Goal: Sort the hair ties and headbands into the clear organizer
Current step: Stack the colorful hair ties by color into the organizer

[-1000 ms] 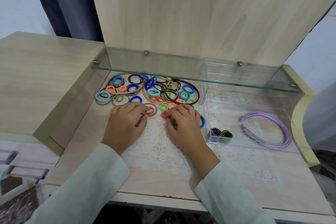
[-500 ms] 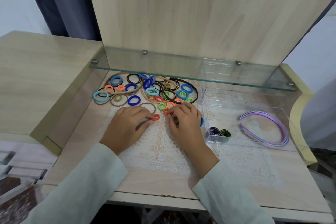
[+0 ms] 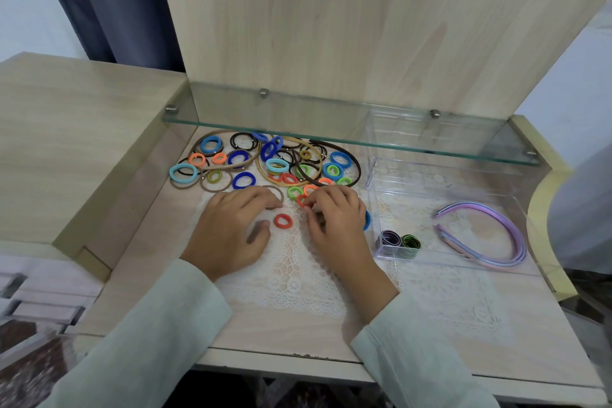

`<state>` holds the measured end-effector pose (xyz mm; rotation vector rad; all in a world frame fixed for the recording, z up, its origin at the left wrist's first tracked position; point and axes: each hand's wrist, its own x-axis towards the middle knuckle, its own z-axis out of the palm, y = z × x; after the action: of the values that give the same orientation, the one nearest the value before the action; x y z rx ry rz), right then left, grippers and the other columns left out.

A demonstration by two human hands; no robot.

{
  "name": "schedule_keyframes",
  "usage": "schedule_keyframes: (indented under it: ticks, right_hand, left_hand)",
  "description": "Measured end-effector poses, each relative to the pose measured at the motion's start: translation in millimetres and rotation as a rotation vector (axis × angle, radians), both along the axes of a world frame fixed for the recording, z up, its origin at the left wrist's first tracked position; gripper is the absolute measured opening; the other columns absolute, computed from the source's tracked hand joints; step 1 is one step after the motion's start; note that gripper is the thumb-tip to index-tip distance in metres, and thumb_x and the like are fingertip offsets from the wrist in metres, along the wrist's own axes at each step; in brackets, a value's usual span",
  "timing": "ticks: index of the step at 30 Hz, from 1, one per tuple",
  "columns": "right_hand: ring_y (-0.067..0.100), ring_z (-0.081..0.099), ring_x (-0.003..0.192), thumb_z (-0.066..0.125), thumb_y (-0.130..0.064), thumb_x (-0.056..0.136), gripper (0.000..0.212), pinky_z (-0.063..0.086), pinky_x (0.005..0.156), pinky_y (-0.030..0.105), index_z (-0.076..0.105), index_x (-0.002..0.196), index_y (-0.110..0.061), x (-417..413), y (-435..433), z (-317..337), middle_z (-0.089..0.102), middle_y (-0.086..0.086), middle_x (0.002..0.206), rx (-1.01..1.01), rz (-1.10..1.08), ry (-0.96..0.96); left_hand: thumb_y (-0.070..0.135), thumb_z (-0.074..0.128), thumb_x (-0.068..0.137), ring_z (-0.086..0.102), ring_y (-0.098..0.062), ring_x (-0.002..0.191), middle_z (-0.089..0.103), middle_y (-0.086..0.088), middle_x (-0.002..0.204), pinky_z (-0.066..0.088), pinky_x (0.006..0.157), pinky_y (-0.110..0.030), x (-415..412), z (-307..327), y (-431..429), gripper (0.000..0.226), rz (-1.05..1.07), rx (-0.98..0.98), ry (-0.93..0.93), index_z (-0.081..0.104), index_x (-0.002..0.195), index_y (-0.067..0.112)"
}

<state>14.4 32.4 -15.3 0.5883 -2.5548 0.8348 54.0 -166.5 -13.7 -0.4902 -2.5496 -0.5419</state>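
A pile of coloured hair ties (image 3: 265, 162) and large thin bands lies at the back of the lace mat. My left hand (image 3: 231, 228) rests palm down, its fingertips touching a brown tie (image 3: 276, 190). One red hair tie (image 3: 282, 221) lies loose between my hands. My right hand (image 3: 334, 222) pinches a small orange-red tie (image 3: 301, 200) at its fingertips and partly covers a blue tie (image 3: 366, 220). To the right stands the clear organizer (image 3: 463, 262). It holds pastel headbands (image 3: 486, 235) and a small compartment of dark ties (image 3: 399, 243).
A glass shelf (image 3: 331, 139) hangs low over the back of the pile and the organizer. A raised wooden side panel (image 3: 82, 142) borders the left, a curved rim (image 3: 536, 209) the right. The lace mat (image 3: 298, 281) covers the desk toward me.
My left hand dragged the red tie out of the pile's edge toward me and let it go. My right hand stayed at the orange-red tie.
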Motion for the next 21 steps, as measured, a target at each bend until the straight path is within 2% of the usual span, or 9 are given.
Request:
schedule_keyframes:
  ticks: [4, 8, 11, 16, 21]
  right_hand:
    - [0.013, 0.04, 0.117, 0.055, -0.026, 0.091, 0.011, 0.027, 0.097, 0.035, 0.064, 0.096, -0.023, 1, 0, 2, 0.062, -0.013, 0.105, 0.008, 0.149, -0.047]
    - [0.014, 0.039, 0.123, 0.054, -0.026, 0.092, 0.011, 0.025, 0.102, 0.036, 0.063, 0.098, -0.023, 3, 1, 3, 0.063, -0.012, 0.109, 0.064, 0.203, -0.032]
    - [0.017, 0.043, 0.122, 0.052, -0.027, 0.094, 0.012, 0.028, 0.103, 0.04, 0.062, 0.098, -0.023, 4, 0, 3, 0.062, -0.012, 0.108, 0.102, 0.201, 0.001]
    - [0.014, 0.043, 0.118, 0.052, -0.029, 0.093, 0.012, 0.029, 0.102, 0.041, 0.062, 0.097, -0.024, 11, -5, 6, 0.061, -0.014, 0.106, 0.095, 0.168, 0.013]
    - [0.016, 0.046, 0.114, 0.056, -0.027, 0.092, 0.009, 0.03, 0.101, 0.042, 0.063, 0.096, -0.023, 18, -9, 5, 0.061, -0.013, 0.104, 0.136, 0.145, 0.083]
  left_hand:
    - [0.012, 0.052, 0.081, 0.062, -0.018, 0.094, 0.064, 0.004, 0.11, 0.044, 0.075, -0.033, -3, -3, -2, 0.031, 0.155, 0.001, 0.008, 0.064, 0.109, 0.019]
    - [0.016, 0.049, 0.082, 0.064, -0.015, 0.097, 0.066, 0.007, 0.115, 0.042, 0.074, -0.031, -5, -7, -3, 0.031, 0.216, -0.021, 0.005, 0.068, 0.107, 0.021]
    - [0.021, 0.047, 0.083, 0.066, -0.013, 0.101, 0.068, 0.009, 0.117, 0.047, 0.08, -0.037, -5, -6, -2, 0.032, 0.262, -0.002, -0.003, 0.073, 0.103, 0.024]
    - [0.019, 0.048, 0.08, 0.064, -0.016, 0.077, 0.069, 0.01, 0.098, 0.044, 0.075, -0.035, -4, -4, -1, 0.025, 0.316, 0.024, 0.0, 0.07, 0.092, 0.023]
    - [0.02, 0.047, 0.081, 0.064, -0.019, 0.082, 0.068, 0.004, 0.101, 0.047, 0.073, -0.038, -4, -5, -3, 0.029, 0.345, 0.028, -0.014, 0.069, 0.1, 0.019]
